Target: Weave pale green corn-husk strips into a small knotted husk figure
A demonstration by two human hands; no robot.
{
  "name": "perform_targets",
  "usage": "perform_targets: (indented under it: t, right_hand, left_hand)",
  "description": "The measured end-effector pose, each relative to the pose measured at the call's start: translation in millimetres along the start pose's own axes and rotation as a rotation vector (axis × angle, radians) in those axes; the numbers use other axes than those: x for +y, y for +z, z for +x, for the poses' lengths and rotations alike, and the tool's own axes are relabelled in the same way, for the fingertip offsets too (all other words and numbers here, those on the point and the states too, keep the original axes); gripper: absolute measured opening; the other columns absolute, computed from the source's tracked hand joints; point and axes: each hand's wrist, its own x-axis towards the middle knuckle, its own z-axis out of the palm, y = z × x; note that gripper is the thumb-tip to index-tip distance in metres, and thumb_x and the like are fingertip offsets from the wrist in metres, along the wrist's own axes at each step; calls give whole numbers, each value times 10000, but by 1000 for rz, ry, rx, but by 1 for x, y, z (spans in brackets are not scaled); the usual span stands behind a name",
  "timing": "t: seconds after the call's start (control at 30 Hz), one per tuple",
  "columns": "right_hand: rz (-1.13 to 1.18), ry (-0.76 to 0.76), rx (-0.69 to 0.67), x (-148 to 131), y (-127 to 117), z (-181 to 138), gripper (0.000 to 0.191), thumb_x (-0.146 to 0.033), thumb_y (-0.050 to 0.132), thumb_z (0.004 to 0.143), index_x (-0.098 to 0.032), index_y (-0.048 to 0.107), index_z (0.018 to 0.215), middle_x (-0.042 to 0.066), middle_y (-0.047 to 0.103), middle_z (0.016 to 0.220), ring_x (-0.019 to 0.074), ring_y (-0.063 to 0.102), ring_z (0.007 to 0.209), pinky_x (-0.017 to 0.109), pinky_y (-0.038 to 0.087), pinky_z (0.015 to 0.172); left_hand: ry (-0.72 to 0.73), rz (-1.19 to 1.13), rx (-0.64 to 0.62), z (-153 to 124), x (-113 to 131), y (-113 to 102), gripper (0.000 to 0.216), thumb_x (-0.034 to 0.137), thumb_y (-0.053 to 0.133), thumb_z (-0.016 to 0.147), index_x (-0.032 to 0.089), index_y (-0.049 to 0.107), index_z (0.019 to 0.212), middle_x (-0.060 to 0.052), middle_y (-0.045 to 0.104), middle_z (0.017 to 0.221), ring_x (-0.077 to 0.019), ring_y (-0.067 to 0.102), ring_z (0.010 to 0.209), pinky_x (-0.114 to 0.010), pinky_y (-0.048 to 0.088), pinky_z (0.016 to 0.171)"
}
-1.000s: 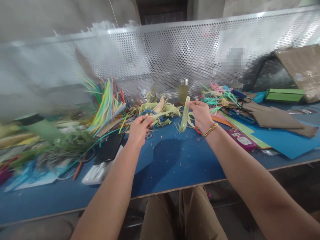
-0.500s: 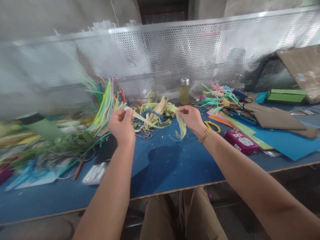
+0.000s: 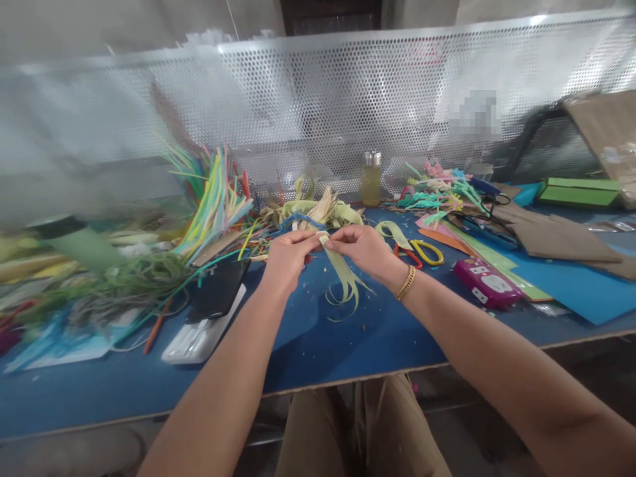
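Observation:
Over the middle of the blue table (image 3: 318,358), my left hand (image 3: 291,258) and my right hand (image 3: 368,252) meet, fingertips close together. Both pinch the top of a pale green husk strip (image 3: 342,273), whose split, curling ends hang down below the fingers. A curved pale green piece (image 3: 395,232) shows just beyond my right hand; whether it joins the held strip is hidden. Behind the hands lies a heap of pale green and straw-coloured husks (image 3: 325,207) with a blue twisted strand (image 3: 299,217). Scissors (image 3: 428,252) with a yellow and a red handle lie right of my right hand.
Left are a bundle of coloured pipe cleaners (image 3: 213,205), tangled green strands (image 3: 149,278) and a black phone (image 3: 218,291). A lidded bottle (image 3: 371,180) stands behind. Rightwards sit a purple box (image 3: 487,283), blue sheets (image 3: 576,285) and cardboard (image 3: 556,242). Perforated metal (image 3: 338,99) backs the table.
My hands were apart, each with a pale green strip or strip end. They have come together at the middle, with the strip now hanging between them. The scissors show more fully.

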Motion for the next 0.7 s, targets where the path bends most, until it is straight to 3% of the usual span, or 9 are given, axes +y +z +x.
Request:
perform_targets:
  t: [0.27, 0.7]
  right_hand:
    - [51, 16, 73, 1, 2, 2, 320, -451, 789, 638, -160, 670, 696, 18, 670, 685, 114, 570, 634, 254, 467, 601]
    - [-27, -15, 134, 11, -2, 4, 232, -349, 769, 671, -160, 648, 728, 15, 667, 689, 113, 578, 614, 258, 460, 596]
  left_hand:
    - [109, 98, -61, -2, -1, -2, 273, 436, 776, 681, 188, 786, 794, -76, 731, 764, -177, 632, 698, -244, 435, 550]
    - [328, 345, -37, -1, -3, -5, 160, 324, 689, 753, 228, 792, 829, -41, 730, 728, -181, 632, 677, -266, 475, 579]
